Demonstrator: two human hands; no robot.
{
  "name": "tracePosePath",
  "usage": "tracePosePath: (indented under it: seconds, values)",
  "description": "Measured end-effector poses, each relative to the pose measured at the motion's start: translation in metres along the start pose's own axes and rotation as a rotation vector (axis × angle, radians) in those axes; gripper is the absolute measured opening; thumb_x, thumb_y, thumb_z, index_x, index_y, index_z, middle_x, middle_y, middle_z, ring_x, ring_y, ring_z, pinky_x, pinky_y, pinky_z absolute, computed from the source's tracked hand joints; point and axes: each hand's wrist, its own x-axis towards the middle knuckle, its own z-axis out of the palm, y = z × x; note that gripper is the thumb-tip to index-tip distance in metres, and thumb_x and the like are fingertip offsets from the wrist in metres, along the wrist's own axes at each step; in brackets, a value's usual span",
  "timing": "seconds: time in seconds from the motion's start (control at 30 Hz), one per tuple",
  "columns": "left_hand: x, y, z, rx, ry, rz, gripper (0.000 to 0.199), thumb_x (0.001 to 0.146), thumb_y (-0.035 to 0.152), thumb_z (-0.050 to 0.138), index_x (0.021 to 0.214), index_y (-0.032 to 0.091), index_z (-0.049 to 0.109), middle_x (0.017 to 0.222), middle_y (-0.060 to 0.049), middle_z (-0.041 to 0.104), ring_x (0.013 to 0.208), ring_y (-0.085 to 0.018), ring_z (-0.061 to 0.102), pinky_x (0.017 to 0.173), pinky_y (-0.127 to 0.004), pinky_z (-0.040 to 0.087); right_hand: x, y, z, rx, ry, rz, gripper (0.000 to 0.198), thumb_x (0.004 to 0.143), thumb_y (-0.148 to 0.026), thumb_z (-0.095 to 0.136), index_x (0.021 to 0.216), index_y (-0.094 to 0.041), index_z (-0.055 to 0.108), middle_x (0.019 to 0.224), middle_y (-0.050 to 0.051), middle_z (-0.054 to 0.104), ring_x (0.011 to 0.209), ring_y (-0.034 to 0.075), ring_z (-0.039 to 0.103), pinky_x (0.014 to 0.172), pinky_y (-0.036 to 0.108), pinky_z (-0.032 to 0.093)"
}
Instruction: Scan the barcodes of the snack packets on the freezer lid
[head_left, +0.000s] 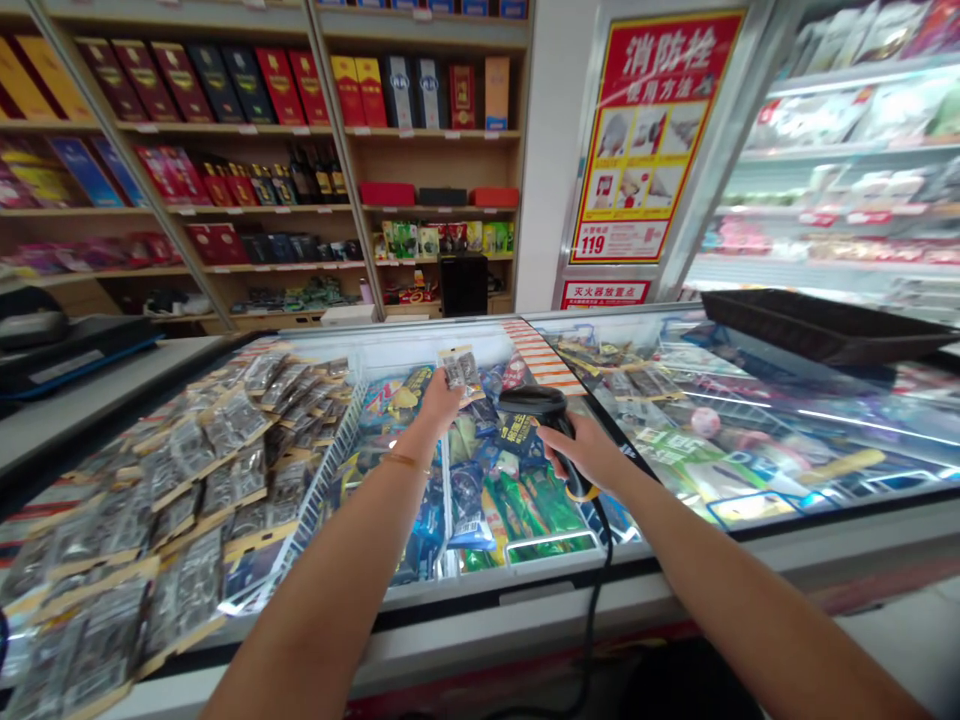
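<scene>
In the head view, my left hand (441, 398) pinches a small clear packet (460, 372) with dark contents and a tan edge, held up above the chest freezer (409, 612). My right hand (589, 455) is wrapped round a black barcode scanner (534, 402) with yellow trim, its head turned toward the packet. From the scanner's handle a black cable (598, 590) hangs down over the freezer's front edge. Many similar packets (217, 430) lie spread in overlapping rows on the glass to the left. Frozen goods in coloured bags (517, 510) show under the glass below my hands.
A black tray (817, 325) rests on the freezer at the right. Far left stands a counter (127, 380) with a dark device. Behind are shelves of boxed goods (277, 85), a red poster (660, 130) and a lit display fridge (847, 150).
</scene>
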Motion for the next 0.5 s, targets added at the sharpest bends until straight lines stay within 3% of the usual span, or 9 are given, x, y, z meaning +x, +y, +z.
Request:
tracePosePath:
  seconds: [0.1,0.23,0.37,0.5]
  values:
    - [-0.003,-0.004,-0.003,-0.003,-0.118,-0.046,0.034,0.064,0.014,0.075,0.095,0.019,0.063,0.086,-0.003,0.071,0.082,-0.021,0.07,0.079,-0.039,0.059,0.0,-0.001,0.0,-0.045,-0.004,0.002,0.039,0.081,-0.053,0.071,0.092,-0.018,0.056,0.064,-0.004,0.06,0.042,0.011,0.056,0.044,0.025,0.045]
    - [-0.007,-0.003,-0.007,0.002,-0.163,-0.064,0.052,0.058,0.013,0.074,0.108,0.019,0.063,0.089,-0.003,0.07,0.074,-0.019,0.068,0.065,-0.032,0.057,0.001,0.0,-0.001,-0.027,0.016,0.0,0.04,0.082,-0.054,0.072,0.09,-0.019,0.055,0.064,-0.003,0.06,0.042,0.012,0.056,0.044,0.025,0.045]
    - [-0.007,0.0,-0.011,0.014,-0.11,0.003,0.06,0.051,0.01,0.076,0.108,0.02,0.062,0.088,-0.001,0.069,0.071,-0.015,0.065,0.063,-0.026,0.053,0.001,0.001,-0.003,0.042,0.042,0.005,0.045,0.08,-0.058,0.073,0.091,-0.019,0.053,0.063,-0.003,0.06,0.042,0.012,0.055,0.044,0.026,0.045]
    - [-0.003,0.006,-0.012,-0.042,-0.005,0.198,0.042,0.061,0.017,0.075,0.1,0.019,0.062,0.083,-0.002,0.069,0.078,-0.016,0.068,0.076,-0.028,0.055,-0.001,-0.002,-0.003,0.1,0.063,0.007,0.05,0.077,-0.061,0.075,0.092,-0.019,0.053,0.064,-0.003,0.06,0.042,0.011,0.054,0.042,0.025,0.043]
